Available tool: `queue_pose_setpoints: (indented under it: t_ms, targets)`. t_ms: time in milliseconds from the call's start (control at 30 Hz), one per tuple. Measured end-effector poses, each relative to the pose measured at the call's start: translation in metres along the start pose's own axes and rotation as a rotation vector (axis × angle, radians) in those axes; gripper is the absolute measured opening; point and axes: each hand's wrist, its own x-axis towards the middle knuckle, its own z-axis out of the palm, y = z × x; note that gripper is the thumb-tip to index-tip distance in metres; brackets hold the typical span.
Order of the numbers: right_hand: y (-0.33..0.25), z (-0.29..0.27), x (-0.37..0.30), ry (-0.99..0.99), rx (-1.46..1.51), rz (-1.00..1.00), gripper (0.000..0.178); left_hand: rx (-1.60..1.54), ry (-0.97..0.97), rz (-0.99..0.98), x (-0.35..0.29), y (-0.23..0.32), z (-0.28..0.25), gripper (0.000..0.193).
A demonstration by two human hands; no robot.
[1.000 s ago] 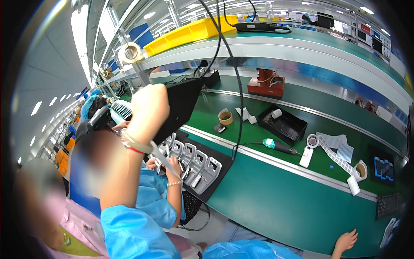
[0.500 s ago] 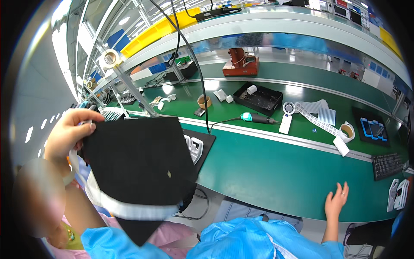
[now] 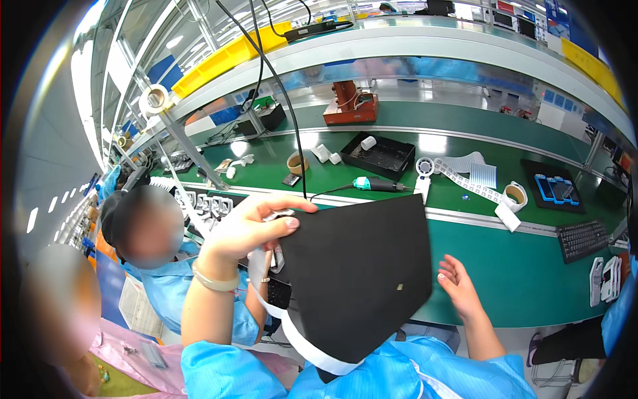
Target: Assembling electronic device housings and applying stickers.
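A flat black sheet (image 3: 362,259), possibly foam or a thin mat, hangs tilted in front of me above the near edge of the bench. My left hand (image 3: 246,229) pinches its upper left corner between thumb and fingers. Along the sheet's left and lower side loops a white strap (image 3: 312,349). A small pale speck shows on the black surface. My right hand (image 3: 458,289) is just past the sheet's right edge, apart from it, with fingers spread and nothing in them.
Across the green bench (image 3: 492,256) lie an electric screwdriver (image 3: 375,184), a black tray (image 3: 379,156), a small white fan (image 3: 423,174), a label roll (image 3: 514,194) and a keyboard (image 3: 581,239). A cable hangs down mid-view. People in blue and pink are close at left.
My left hand has carried the black sheet right, to in front of my body. My right hand has moved left and up toward it. A person in blue has come into view at left.
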Motion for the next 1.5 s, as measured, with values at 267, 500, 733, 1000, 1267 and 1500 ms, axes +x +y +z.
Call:
queue_pose_setpoints:
  t_ms: [267,500,733,1000,1267,1500]
  targets:
    - [-0.003,-0.059,-0.005,0.373,-0.34,-0.199,0.07,-0.047,-0.19,0.238,0.027,-0.012,0.028,0.026]
    - [-0.035,-0.081,-0.01,0.286,0.188,-0.432,0.041,0.105,0.178,0.447,0.021,-0.008,0.037,0.034]
    - [-0.069,-0.146,-0.072,0.586,0.082,-0.216,0.051,-0.071,1.143,0.852,-0.061,-0.062,0.015,0.041]
    - [-0.019,-0.121,-0.057,0.88,-0.577,0.141,0.054,0.407,0.608,0.448,-0.064,-0.16,0.074,0.021]
    - [0.014,-0.082,0.007,0.683,-0.891,-0.122,0.05,0.792,0.259,-0.106,0.036,-0.212,0.162,0.042]
    - [-0.027,-0.217,-0.061,0.915,-1.338,-0.307,0.042,0.89,0.087,-0.144,0.048,-0.215,0.166,0.071]
